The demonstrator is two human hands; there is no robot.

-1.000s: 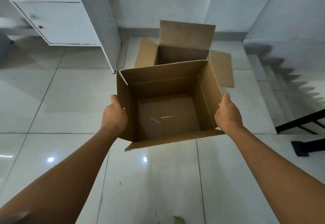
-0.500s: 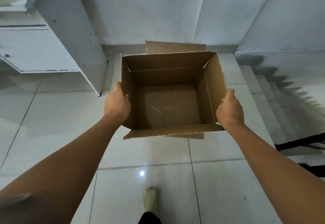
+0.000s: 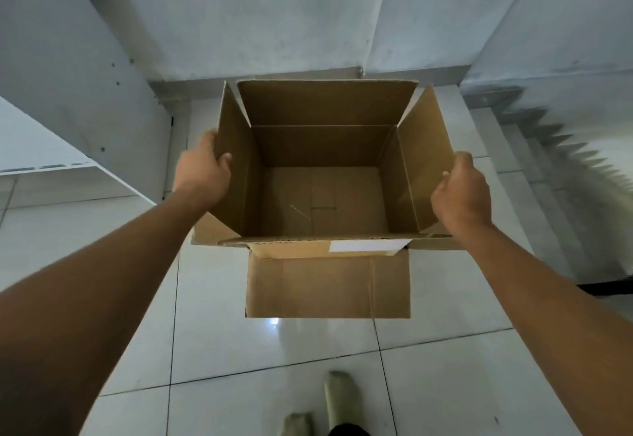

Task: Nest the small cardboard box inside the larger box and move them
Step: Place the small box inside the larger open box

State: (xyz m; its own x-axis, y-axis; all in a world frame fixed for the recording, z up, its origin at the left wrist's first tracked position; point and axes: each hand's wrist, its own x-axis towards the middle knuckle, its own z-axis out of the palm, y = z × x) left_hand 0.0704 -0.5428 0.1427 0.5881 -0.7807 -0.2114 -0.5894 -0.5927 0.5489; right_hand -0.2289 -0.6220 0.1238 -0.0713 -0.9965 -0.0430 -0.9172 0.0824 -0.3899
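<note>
I hold the small cardboard box [image 3: 322, 202] with its top open, flaps upright and nothing inside. My left hand [image 3: 202, 171] grips its left wall and my right hand [image 3: 459, 192] grips its right flap. The small box sits directly over the opening of the larger box [image 3: 327, 285], which stands on the floor and is mostly hidden beneath it. Only the larger box's near flap, with a white label, and slivers of its side flaps show. How deep the small box sits in it I cannot tell.
A white cabinet [image 3: 85, 93] stands close on the left, with a grey wall [image 3: 274, 14] right behind the boxes. Stairs [image 3: 548, 147] lie to the right. My feet [image 3: 337, 398] are on the glossy tiled floor [image 3: 274, 350] just behind the boxes.
I have stepped forward and carried the small box ahead and down over the larger box. The larger box, seen beyond it a second ago, is now covered by it.
</note>
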